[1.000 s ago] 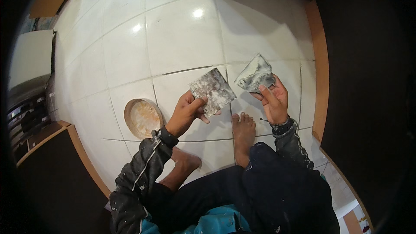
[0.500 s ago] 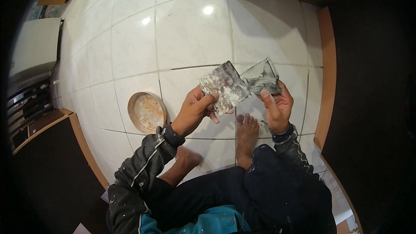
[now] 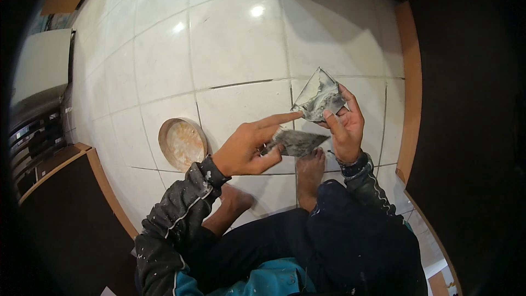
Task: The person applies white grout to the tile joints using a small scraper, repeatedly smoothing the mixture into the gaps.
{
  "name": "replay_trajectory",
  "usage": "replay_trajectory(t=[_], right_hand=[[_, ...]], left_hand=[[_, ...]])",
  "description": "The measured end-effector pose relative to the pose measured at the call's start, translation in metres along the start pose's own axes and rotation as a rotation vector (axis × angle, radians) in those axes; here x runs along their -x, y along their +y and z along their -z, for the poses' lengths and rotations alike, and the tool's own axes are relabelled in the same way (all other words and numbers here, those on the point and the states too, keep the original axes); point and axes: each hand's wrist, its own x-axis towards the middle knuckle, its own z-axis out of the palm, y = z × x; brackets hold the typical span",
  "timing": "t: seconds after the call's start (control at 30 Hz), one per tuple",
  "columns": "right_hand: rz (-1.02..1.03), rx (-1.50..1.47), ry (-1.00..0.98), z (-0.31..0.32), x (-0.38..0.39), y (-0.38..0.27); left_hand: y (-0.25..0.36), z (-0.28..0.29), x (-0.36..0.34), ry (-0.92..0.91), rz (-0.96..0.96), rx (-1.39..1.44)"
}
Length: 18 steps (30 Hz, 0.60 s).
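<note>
My left hand pinches a flat, squarish scraper stained grey and white, gripped at its left end between thumb and fingers. Its index finger stretches out to the lower left corner of a second flat scraper. That one carries a thick smear of grey-white paste and is held from its lower right side by my right hand, thumb in front and fingers behind. The two scrapers are close together above the floor, the left one lower and tilted more edge-on.
A round, shallow pan with whitish and orange residue stands on the white tiled floor at left. Dark open joints run between some tiles. Dark wood-edged panels flank both sides. My bare feet are below my hands.
The left scraper has dropped lower and turned more edge-on, and my left index finger has stretched out to the right scraper. The right scraper has shifted slightly left and upward.
</note>
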Motion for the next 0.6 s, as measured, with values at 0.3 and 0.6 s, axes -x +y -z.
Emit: replay_trajectory(t=[0.3,0.6], right_hand=[[0.022,0.096,-0.066,0.008,-0.001,-0.006],[-0.026,0.105,-0.114,0.013,-0.003,-0.007]], left_hand=[[0.014,0.003,-0.015,-0.106,0.050,-0.213],[0.013,0.001,-0.019,-0.138,0.069,-0.230]])
